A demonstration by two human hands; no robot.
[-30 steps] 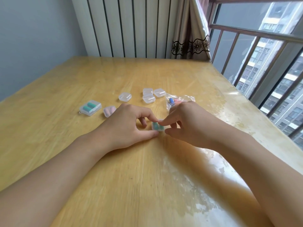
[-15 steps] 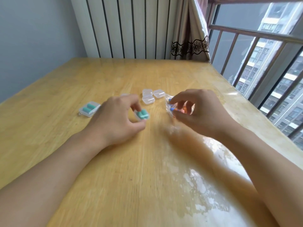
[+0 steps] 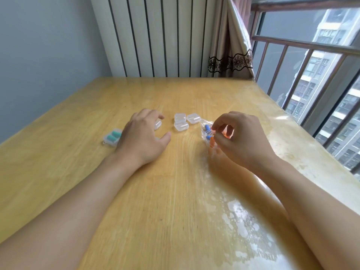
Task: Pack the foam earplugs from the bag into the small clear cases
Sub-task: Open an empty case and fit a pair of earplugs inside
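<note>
Bag pinched by right hand, frame centre; left hand relaxed over clear case. Risk: earplugs spilled, rolled off table if bag tugged.

Left hand — palm down, fingers loosely curled — lies left of the bag. Right hand pinches the bag.

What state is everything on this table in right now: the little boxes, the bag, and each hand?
Case with teal earplugs: closed, filled, lying flat.
Three empty clear cases: closed, clustered together.
Clear case by left fingers: partly hidden, contents cannot be told.
Bag: crumpled, holding blue and orange earplugs.
Left hand: fingers relaxed, holding nothing visible.
Right hand: fingers pinching at the bag.
</note>
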